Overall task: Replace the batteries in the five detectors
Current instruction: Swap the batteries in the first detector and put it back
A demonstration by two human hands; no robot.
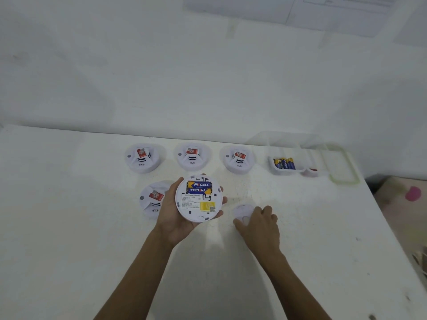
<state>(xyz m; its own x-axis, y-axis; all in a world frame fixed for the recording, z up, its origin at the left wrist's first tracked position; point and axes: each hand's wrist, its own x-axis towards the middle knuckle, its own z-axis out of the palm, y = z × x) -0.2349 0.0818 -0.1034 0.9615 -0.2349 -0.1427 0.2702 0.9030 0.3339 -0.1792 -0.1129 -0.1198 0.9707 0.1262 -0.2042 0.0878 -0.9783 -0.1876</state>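
**Detector Lay Open in One Hand, Its Cover Under the Other**

A person's left grip [172,214] cradled a detector [199,200] just above the desk [69,204]. It was held underside up, with fingers curled round its rim. Two blue-and-yellow batteries [198,187] sat side by side in the open bay. The right grip [260,225] was closed over the round white cover [240,212] lying on the desk near by, thumb at one edge and fingertips at the other.

The detector looked like a light, stiff plastic shell, smooth enough to slip. It seemed best held by the rim, as here, clear of the bay and the label. The cover appeared thin and lay flat on the desk, so it would probably need lifting by its edge. Any locking tabs were likely its fragile part. Whether the seated cells were fresh or spent could not be told.

Four other units stood dome up. Three made a back row [193,156], and a fourth detector [151,200] stood just left of the held one, partly hidden behind the left grip. Spare batteries [284,163] lay in a clear tray [287,173] to the right, with its green-rimmed lid [346,180] beside it. Nothing lay between detector and cover.
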